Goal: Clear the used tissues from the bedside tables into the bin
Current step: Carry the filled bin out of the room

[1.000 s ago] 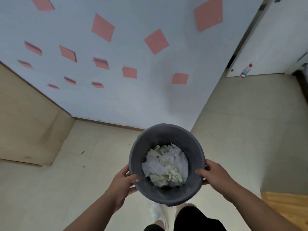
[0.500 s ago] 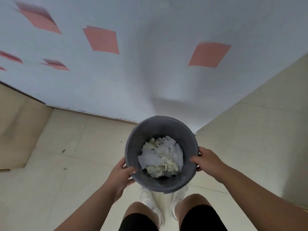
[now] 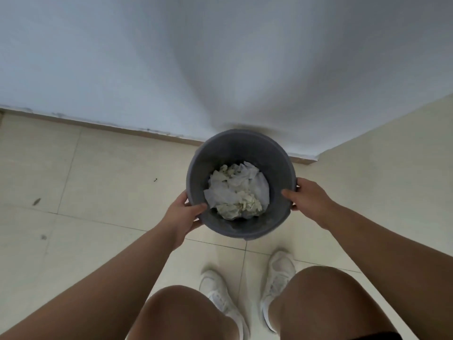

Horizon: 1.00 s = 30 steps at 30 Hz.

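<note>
bin lowered toward the floor by the wall, knees bent further

Tiled floor (white shoes atop)

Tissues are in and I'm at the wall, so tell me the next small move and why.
Probably lower the bin down onto the floor by the wall: left hand and right hand both grip its rim, tissues lie inside, knees are bent.

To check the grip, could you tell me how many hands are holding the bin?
2. The left hand grips the bin at its left rim, thumb inside; the right hand grips its right rim, thumb inside.
</note>
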Tool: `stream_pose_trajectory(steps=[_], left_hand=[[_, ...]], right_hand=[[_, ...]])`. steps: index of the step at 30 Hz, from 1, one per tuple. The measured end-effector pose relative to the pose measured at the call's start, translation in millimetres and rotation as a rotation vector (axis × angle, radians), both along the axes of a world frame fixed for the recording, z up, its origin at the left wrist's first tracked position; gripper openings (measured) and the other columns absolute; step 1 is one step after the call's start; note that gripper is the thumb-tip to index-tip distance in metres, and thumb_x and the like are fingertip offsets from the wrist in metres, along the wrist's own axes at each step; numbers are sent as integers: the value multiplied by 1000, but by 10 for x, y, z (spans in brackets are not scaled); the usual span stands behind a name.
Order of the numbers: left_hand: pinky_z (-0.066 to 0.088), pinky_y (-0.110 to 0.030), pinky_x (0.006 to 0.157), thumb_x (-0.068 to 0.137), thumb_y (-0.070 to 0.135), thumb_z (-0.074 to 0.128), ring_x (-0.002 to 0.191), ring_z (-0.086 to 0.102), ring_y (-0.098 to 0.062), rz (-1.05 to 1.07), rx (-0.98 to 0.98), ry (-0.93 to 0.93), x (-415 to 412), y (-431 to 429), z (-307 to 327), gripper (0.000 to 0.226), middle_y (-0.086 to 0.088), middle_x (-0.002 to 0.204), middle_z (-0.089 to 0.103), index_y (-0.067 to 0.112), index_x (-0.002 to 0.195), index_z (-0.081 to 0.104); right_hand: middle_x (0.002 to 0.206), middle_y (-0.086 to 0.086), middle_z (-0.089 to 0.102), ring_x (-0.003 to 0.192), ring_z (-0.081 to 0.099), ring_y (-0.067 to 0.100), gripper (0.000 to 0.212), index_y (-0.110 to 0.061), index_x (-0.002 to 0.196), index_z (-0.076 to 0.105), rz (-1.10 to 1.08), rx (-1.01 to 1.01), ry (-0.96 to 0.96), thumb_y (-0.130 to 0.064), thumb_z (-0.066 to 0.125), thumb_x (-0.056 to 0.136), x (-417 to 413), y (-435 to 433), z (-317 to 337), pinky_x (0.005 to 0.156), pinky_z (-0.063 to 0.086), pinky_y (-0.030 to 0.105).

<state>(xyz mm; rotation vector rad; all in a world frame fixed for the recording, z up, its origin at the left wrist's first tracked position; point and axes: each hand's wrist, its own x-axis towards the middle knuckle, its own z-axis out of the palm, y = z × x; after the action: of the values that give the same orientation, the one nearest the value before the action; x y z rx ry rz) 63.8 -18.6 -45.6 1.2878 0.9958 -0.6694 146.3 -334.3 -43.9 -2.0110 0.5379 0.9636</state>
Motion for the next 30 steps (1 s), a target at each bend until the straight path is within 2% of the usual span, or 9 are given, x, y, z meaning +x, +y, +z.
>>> stream_pose_trajectory(steps=[6, 10, 12, 14, 16, 18, 23, 26, 30], left_hand=[[63, -43, 89, 98, 2, 68, 112, 77, -27, 69, -60, 10, 112, -14, -131, 55, -4, 121, 80, 25, 145, 57], [56, -42, 96, 97, 13, 72, 124, 59, -24, -38, 48, 65, 15, -69, 336, 75, -5, 147, 58, 27, 162, 37], [56, -42, 97, 97, 16, 73, 121, 60, -23, -92, 77, 57, -64, -68, 726, 73, -6, 146, 55, 25, 161, 38], [59, -38, 91, 99, 17, 70, 116, 67, -21, -126, 59, 46, -145, -58, 1171, 59, -3, 134, 66, 22, 153, 50], [61, -34, 85, 99, 18, 69, 112, 72, -18, -163, 44, 34, -240, -33, 1658, 47, -5, 123, 73, 21, 145, 59], [61, -33, 85, 100, 18, 67, 111, 73, -19, -198, 48, 15, -336, -6, 2180, 40, -6, 119, 75, 21, 140, 64], [60, -32, 84, 102, 9, 54, 109, 73, -19, -205, 97, -53, -667, 111, 3637, 34, -1, 119, 77, 24, 129, 68], [59, -28, 80, 101, 10, 52, 106, 75, -18, -212, 127, -104, -932, 249, 4409, 35, 3, 114, 79, 28, 125, 71], [59, -28, 76, 98, 10, 52, 101, 76, -18, -166, 180, -139, -1396, 516, 5111, 35, 4, 107, 80, 30, 118, 73]], right_hand=[[111, 4, 77, 99, 75, 24, 40, -12, 129, 67, -211, 83, 66, -15, 78, 90, 81, -135, -134, 93, 62, 41], [114, 6, 74, 103, 72, 24, 58, -14, 141, 59, -129, -3, 100, -27, 78, 88, 28, -145, 354, 100, 59, 43], [127, 3, 69, 106, 70, 24, 60, -18, 144, 57, -39, -61, 100, -31, 75, 88, -24, -101, 777, 98, 56, 41], [131, -1, 65, 107, 69, 22, 57, -21, 143, 58, 7, -81, 85, -34, 71, 89, -91, -41, 1230, 90, 53, 37], [126, -4, 66, 105, 68, 19, 52, -23, 140, 61, 32, -65, 61, -35, 70, 90, -189, 43, 1709, 84, 50, 34], [122, -5, 67, 106, 68, 19, 45, -22, 136, 63, 87, -67, 26, -34, 68, 93, -307, 135, 2217, 87, 51, 34], [106, -5, 72, 98, 69, 17, 23, -23, 118, 70, 181, -75, -27, -27, 61, 97, -593, 405, 3577, 94, 60, 45], [97, -4, 76, 84, 73, 14, 15, -29, 106, 70, 252, -65, -52, -23, 60, 96, -751, 585, 4289, 77, 62, 36], [97, -6, 75, 81, 73, 13, 15, -30, 109, 68, 431, -23, -95, -23, 58, 100, -876, 885, 5016, 59, 55, 23]])
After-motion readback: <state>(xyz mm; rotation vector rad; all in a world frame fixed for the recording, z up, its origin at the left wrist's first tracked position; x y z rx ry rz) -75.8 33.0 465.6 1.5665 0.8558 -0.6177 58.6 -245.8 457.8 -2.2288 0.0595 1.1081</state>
